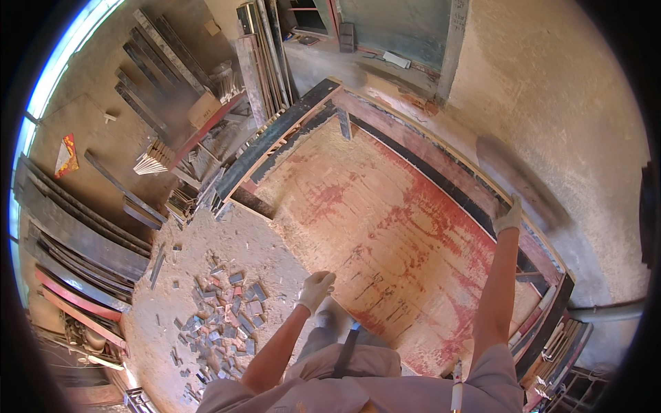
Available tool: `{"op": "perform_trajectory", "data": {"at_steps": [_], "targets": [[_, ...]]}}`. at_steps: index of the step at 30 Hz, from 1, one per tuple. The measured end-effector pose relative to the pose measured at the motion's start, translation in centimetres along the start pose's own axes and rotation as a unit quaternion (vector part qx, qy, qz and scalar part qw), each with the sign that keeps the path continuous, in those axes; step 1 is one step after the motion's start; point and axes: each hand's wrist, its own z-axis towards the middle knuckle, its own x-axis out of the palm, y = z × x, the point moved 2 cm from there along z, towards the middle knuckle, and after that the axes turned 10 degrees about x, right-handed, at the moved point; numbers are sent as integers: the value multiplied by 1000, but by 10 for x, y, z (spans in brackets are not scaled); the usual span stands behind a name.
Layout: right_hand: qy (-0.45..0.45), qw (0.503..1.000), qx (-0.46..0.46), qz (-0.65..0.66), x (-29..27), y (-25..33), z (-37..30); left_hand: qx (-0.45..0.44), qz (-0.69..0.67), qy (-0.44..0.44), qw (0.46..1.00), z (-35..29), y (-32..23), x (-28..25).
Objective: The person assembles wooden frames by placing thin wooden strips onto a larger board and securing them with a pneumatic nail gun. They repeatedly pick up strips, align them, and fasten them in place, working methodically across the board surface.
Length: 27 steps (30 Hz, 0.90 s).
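A large red-stained wooden panel [385,234] lies before me, with dark timber boards standing along its far and left edges. At the far right side, my right hand [508,216] in a pale glove closes over the upper edge of the long edge board [441,151]. My left hand [317,289], also gloved, hangs near the panel's near left edge. Its fingers are curled together, and whatever may be in them is hidden. A short upright wooden block [344,124] stands inside the far left corner of the frame.
Several small wood offcuts [231,313] lie heaped on the dusty floor [158,303] at my left. Long planks [82,227] lean along the left wall. More timber [261,62] stands in the far corner. A bare wall [551,103] rises close behind the frame on the right.
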Motion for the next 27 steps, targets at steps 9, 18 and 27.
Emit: {"op": "perform_trajectory", "data": {"at_steps": [9,18,27], "targets": [[106,976,-188,41,88,20,-212,238,-155,134,949,128,-254,65],[247,857,-453,-6,45,9,-453,307,-486,171,800,2,-413,30],[27,976,-108,186,-144,-260,-410,108,-623,358,687,26,-119,-31]]}}
